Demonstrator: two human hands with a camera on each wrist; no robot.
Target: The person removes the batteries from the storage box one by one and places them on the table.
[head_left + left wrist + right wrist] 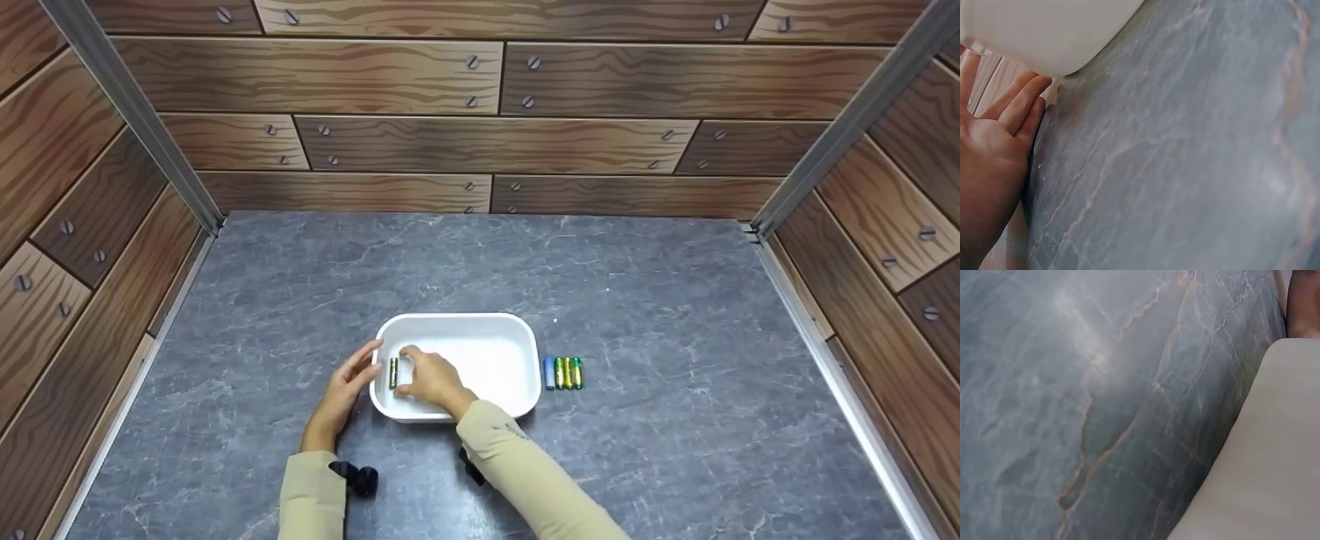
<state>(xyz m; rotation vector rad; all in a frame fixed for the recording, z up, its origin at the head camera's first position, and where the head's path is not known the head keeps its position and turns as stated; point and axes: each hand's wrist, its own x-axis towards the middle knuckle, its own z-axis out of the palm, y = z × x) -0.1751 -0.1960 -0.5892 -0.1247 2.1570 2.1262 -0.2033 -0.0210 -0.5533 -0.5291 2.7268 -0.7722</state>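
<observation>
A white rectangular tub (480, 322) with rounded corners stands on the grey marbled tabletop. Inside it, along the left wall, lies one dark green and gold battery (393, 373). My right hand (435, 379) is inside the tub just right of this battery, finger and thumb spread apart near its two ends. My left hand (345, 390) rests its extended fingers against the tub's left outer side; the left wrist view shows the left hand (994, 140) with fingers straight by the tub's wall (1044, 34). In the right wrist view the tub's side (1264, 455) hides the right fingers' work.
Right of the tub, a blue battery (549, 373) and several green and gold batteries (568, 373) stand side by side in a row. Wood-patterned walls (480, 142) enclose the tabletop (675, 360) at the back and both sides, with metal strips (832, 390) along the edges.
</observation>
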